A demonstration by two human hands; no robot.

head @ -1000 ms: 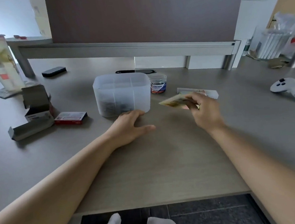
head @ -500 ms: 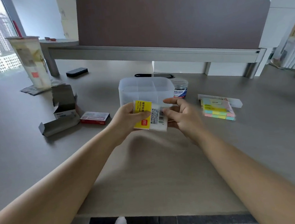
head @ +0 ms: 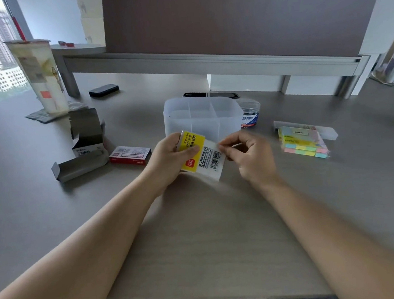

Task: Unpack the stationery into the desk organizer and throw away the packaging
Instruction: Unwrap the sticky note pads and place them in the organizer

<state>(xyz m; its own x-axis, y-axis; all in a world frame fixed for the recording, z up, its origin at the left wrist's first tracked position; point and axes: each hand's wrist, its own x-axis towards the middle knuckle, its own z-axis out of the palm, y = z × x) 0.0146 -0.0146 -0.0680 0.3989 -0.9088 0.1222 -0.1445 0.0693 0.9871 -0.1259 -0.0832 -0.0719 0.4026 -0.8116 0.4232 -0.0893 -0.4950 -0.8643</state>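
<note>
Translucent organizer [head: 203, 118], compartments apparently bare

1. The desk [head: 198, 243] looks like matt, wood-grain laminate.
2. The organizer [head: 203, 118] is frosted, translucent plastic.
3. The packet [head: 201, 156] seems glossy plastic film.
4. The open box [head: 83, 153] is dull grey cardboard.

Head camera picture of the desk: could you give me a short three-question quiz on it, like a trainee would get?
1. True or false: the left hand grips the yellow-labelled packet.
2. What lies right of the right hand? A) pastel sticky notes B) red box
3. Name the clear container behind the packet.

Key: 1 true. 2 A. 3 The desk organizer.
</note>
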